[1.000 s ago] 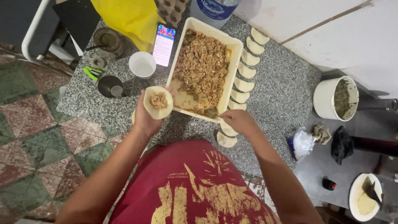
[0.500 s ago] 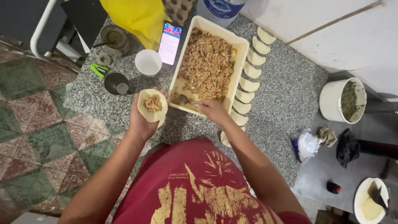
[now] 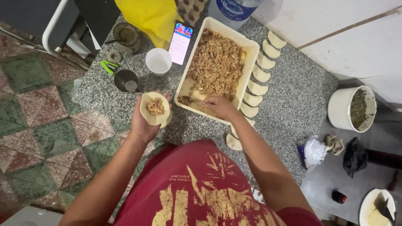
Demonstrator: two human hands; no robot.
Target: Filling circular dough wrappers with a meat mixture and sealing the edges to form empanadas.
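At the left of the granite bench (image 3: 289,100) stand a dark metal cup (image 3: 125,80) and a white cup (image 3: 158,61), with a phone (image 3: 180,43) lying just beyond them. The left hand (image 3: 146,123) is held palm up just in front of the dark cup, its fingers (image 3: 166,97) curled loosely under a round dough disc (image 3: 155,109) that carries a small mound of minced filling at its centre. To its right, the long cream baking dish (image 3: 248,67) holds the rest of the filling, scraped bare at its near end. The right hand (image 3: 220,106) reaches into that near end, fingers pressed together around the handle of a spoon (image 3: 189,99) whose bowl lies in the dish. Beyond the dish, a row of folded pastries (image 3: 256,88) runs along its right side. To do this well, the scoop should probably be modest, so the mound stays central and the disc's rim stays clean for sealing; the cupped palm should keep level.
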